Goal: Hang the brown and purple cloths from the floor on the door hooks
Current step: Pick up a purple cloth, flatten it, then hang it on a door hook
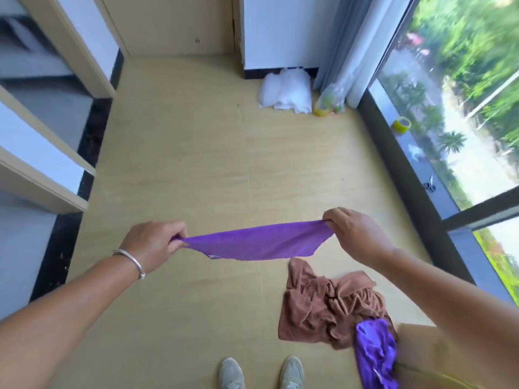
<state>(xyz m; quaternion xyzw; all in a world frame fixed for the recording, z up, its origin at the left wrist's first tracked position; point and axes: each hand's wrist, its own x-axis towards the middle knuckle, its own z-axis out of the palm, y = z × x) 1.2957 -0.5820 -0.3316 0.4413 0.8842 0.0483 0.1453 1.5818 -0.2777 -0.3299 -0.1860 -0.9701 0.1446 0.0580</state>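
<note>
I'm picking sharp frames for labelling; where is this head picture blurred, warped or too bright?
Head view: motion blur smears the greenery outside the window and the shelving at left; wide-angle bending bows the frame's edges; the held purple cloth, both hands and the brown cloth stay fairly sharp; daylight is even, without harsh glare.

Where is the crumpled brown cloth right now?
In the head view, the crumpled brown cloth lies on the wooden floor at lower right, touching a second purple cloth, just right of the grey shoes.
</note>
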